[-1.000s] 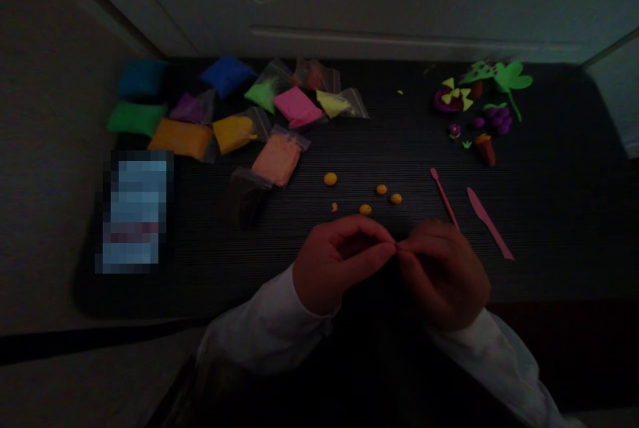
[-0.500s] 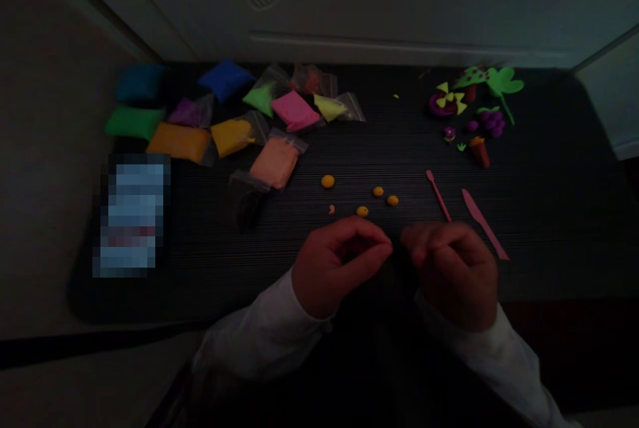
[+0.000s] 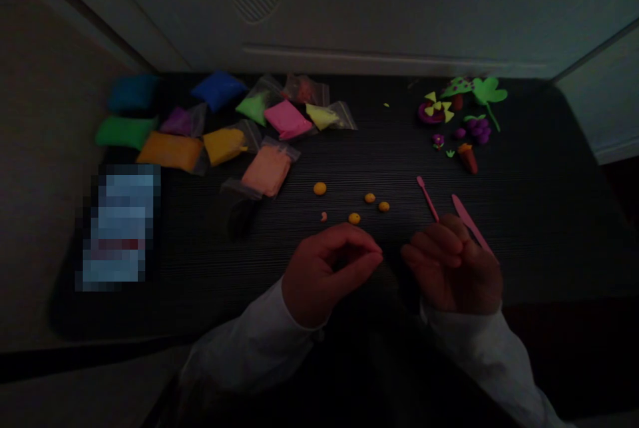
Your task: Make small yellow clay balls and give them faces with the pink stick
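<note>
My left hand [image 3: 332, 271] is closed in a pinch, thumb against index finger; whatever sits between the tips is too small or dark to name. To its right, my right hand [image 3: 454, 265] is turned partly palm-up with its fingers curled and thumb bent in; what it holds, if anything, is hidden. Just beyond the hands lie small dotted yellow clay balls [image 3: 354, 218], a plain yellow clay ball [image 3: 319, 188] and a tiny curled pink clay piece [image 3: 324, 216]. A pink modelling stick [image 3: 428, 198] and a pink plastic knife [image 3: 469, 221] lie beyond my right hand.
Bags of coloured clay, including an orange one [image 3: 170, 151] and a peach one [image 3: 267, 168], cover the dark table's [image 3: 200, 268] left back. A blurred-out phone [image 3: 120, 225] lies at left. Clay figures stand at back right: a purple bowl [image 3: 430, 116], grapes [image 3: 479, 130], a carrot-like piece [image 3: 468, 159].
My right hand has rotated, showing more of its palm, and moved slightly away from the left. The left hand keeps its pinch. The whole view has shifted slightly.
</note>
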A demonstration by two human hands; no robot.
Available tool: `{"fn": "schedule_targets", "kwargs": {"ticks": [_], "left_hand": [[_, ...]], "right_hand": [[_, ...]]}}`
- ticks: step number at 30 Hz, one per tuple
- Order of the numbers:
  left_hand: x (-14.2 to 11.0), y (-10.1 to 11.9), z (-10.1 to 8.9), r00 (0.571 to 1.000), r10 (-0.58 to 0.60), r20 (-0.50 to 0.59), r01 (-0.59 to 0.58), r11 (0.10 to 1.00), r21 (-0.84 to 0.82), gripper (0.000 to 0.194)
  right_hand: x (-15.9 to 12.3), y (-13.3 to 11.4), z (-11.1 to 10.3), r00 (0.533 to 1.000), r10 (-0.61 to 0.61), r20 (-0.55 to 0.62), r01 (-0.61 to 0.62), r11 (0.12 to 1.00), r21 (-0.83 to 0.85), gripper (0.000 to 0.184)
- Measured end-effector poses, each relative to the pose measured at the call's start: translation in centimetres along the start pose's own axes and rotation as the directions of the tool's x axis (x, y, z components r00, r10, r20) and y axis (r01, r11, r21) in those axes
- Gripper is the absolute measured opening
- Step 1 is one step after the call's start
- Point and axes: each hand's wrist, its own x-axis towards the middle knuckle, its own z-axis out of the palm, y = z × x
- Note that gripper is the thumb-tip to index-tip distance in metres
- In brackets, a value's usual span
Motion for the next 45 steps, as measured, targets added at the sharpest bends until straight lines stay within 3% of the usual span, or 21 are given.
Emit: {"fn": "schedule_targets", "kwargs": {"ticks": [3, 5, 7, 9, 13, 18, 22, 27, 34, 40, 45], "left_hand": [[0.0, -0.1, -0.2, 0.998, 0.054, 0.019, -0.056, 0.991, 0.122, 0.007], [0.0, -0.2, -0.3, 0.985, 0.172, 0.028, -0.172, 0.941, 0.292, 0.005], [-0.1, -0.6, -0.5, 0.943, 0.331, 0.047, -0.308, 0.807, 0.504, 0.005], [-0.1, -1.1, -0.6, 0.894, 0.445, 0.054, -0.362, 0.647, 0.671, 0.007], [0.2, -1.9, -0.3, 0.883, 0.466, 0.051, -0.306, 0.492, 0.815, 0.009], [1.0, -2.1, 0.5, 0.905, 0.424, 0.044, -0.232, 0.405, 0.884, 0.011], [1.1, -2.3, 0.4, 0.896, 0.439, 0.066, -0.241, 0.355, 0.903, 0.013], [0.9, -2.6, -0.1, 0.889, 0.453, 0.074, -0.279, 0.406, 0.870, 0.016], [0.5, -1.3, -0.2, 0.851, 0.521, -0.070, -0.297, 0.586, 0.754, 0.016], [0.6, 0.2, 0.4, 0.853, 0.494, -0.167, -0.387, 0.815, 0.431, 0.016], [0.5, 0.1, 0.6, 0.871, 0.447, -0.203, -0.392, 0.883, 0.260, 0.021]], "right_hand": [[0.1, 0.2, -0.1, 1.000, -0.017, 0.006, 0.017, 1.000, -0.014, 0.023], [0.1, 0.3, -0.1, 1.000, -0.025, 0.000, 0.025, 1.000, -0.014, 0.021], [0.1, 0.4, -0.1, 1.000, -0.022, -0.002, 0.022, 1.000, -0.011, 0.019], [0.1, 0.5, -0.2, 1.000, -0.010, 0.005, 0.010, 1.000, 0.012, 0.018], [0.1, 0.7, -0.4, 0.999, 0.038, 0.001, -0.038, 0.995, 0.090, 0.014], [0.2, 0.9, -0.5, 0.996, 0.067, -0.058, -0.062, 0.995, 0.075, 0.010], [0.2, 0.8, -0.5, 0.997, 0.055, -0.055, -0.053, 0.998, 0.037, 0.013], [0.2, 0.7, -0.4, 0.995, 0.074, -0.068, -0.069, 0.994, 0.082, 0.011], [0.4, 1.1, 0.0, 0.993, 0.117, -0.028, -0.118, 0.993, -0.008, 0.009], [0.2, 1.7, 0.9, 0.983, 0.184, 0.022, -0.181, 0.979, -0.097, 0.012], [0.2, 1.8, 1.2, 0.970, 0.242, 0.032, -0.236, 0.964, -0.122, 0.011]]}}
